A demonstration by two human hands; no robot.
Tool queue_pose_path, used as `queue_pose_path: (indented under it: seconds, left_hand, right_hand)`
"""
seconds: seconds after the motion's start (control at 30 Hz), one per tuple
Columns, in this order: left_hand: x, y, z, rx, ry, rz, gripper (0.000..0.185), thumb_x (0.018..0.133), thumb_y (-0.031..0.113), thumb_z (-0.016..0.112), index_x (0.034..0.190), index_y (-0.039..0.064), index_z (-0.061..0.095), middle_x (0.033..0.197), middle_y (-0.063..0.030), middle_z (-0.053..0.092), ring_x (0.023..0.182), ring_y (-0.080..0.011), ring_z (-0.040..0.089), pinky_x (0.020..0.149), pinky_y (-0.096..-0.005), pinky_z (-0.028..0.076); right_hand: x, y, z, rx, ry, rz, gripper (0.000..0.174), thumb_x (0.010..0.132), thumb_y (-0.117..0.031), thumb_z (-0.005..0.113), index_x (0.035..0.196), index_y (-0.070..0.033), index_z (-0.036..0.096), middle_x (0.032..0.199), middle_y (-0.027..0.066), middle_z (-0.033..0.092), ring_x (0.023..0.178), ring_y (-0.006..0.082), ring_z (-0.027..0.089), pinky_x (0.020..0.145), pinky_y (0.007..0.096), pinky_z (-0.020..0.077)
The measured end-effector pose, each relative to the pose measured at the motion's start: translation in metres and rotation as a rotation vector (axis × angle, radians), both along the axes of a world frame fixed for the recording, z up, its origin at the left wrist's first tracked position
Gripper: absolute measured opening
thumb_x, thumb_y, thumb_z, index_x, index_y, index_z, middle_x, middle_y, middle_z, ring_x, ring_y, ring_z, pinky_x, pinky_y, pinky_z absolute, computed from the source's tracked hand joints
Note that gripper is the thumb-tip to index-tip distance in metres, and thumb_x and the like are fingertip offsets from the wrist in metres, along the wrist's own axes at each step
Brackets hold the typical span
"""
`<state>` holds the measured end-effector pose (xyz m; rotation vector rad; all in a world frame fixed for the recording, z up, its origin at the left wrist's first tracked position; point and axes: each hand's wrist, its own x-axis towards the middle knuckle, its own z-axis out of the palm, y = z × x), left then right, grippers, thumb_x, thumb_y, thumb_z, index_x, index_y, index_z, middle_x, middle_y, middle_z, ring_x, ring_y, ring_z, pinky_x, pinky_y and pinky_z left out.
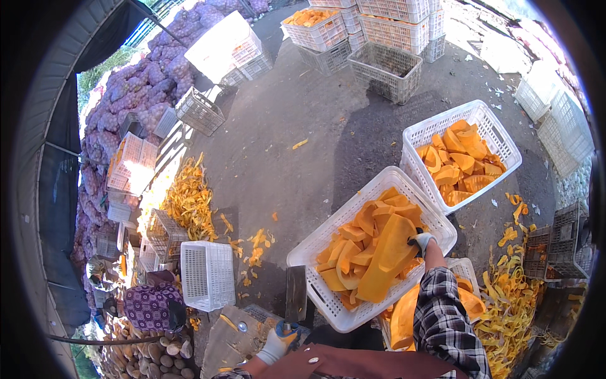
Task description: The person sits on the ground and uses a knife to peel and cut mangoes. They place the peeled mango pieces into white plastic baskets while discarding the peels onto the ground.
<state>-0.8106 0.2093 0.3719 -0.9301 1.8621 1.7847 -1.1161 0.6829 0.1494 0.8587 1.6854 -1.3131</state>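
In a white-and-blue glove, my left hand (279,342) grips the handle of a cleaver (296,293), its broad dark blade pointing away from me. A worn wooden board (232,331) lies beside that hand. My right hand (423,240), also gloved, holds the edge of a long peeled pumpkin piece (388,260). This piece rests over smaller pumpkin chunks (350,232) in a white plastic crate (331,199). More large pumpkin pieces (405,317) sit below my right forearm, partly hidden by the sleeve.
Another white crate (513,156) of pumpkin chunks adjoins the first. Peelings (506,303) lie heaped at right, with another heap (189,203) at left. A white crate (208,308) stands near a person in purple patterned clothing (154,308). Stacked crates (393,33) and net sacks (137,85) stand farther off.
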Motion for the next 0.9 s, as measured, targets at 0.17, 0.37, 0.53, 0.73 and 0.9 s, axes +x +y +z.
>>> queue_pose_path:
  seconds: [0.17,0.37,0.53,0.73,0.9]
  left_hand:
    - [-0.042,-0.003,0.011,0.002,0.103,-0.046,0.025,0.083,0.005,0.076,0.102,0.002,0.061,0.09,-0.0038,0.066,0.077,-0.0103,0.061,0.069,-0.0269,0.052]
    - [-0.094,-0.03,0.012,-0.009,0.051,-0.1,0.021,0.082,0.004,0.077,0.098,0.002,0.063,0.088,-0.0046,0.065,0.077,-0.0101,0.06,0.07,-0.0277,0.053]
    - [-0.155,-0.075,0.007,-0.024,0.158,-0.316,0.023,0.083,-0.001,0.074,0.103,0.0,0.063,0.093,-0.0048,0.066,0.082,-0.0117,0.06,0.073,-0.0291,0.053]
    - [-0.209,-0.132,0.009,0.057,0.214,-0.306,0.022,0.085,-0.003,0.071,0.105,0.0,0.063,0.095,-0.0056,0.067,0.082,-0.0126,0.06,0.075,-0.0292,0.052]
    - [-0.219,-0.169,0.004,0.111,0.19,-0.205,0.023,0.083,-0.006,0.071,0.104,-0.001,0.063,0.094,-0.0061,0.067,0.083,-0.0134,0.062,0.074,-0.0292,0.053]
  right_hand:
    - [0.059,-0.04,0.035,-0.011,0.095,-0.087,0.046,0.071,-0.004,0.078,0.113,-0.008,0.06,0.087,0.0124,0.066,0.067,0.0277,0.065,0.057,0.0408,0.0566]
    - [0.106,-0.124,0.087,0.216,0.419,0.06,0.062,0.064,-0.01,0.079,0.122,-0.007,0.058,0.104,0.0146,0.069,0.088,0.0266,0.069,0.075,0.034,0.0568]
    - [0.087,-0.182,0.154,0.24,0.376,0.22,0.074,0.065,-0.016,0.079,0.134,-0.01,0.054,0.116,0.0185,0.068,0.108,0.031,0.066,0.09,0.0367,0.0535]
    - [0.042,-0.277,0.198,0.263,0.341,0.625,0.067,0.076,-0.026,0.069,0.138,-0.011,0.051,0.128,0.02,0.062,0.118,0.0364,0.06,0.097,0.0411,0.0496]
    - [0.028,-0.339,0.194,0.329,0.296,0.795,0.058,0.081,-0.027,0.066,0.135,-0.007,0.054,0.128,0.0218,0.061,0.119,0.0366,0.059,0.098,0.0423,0.0492]
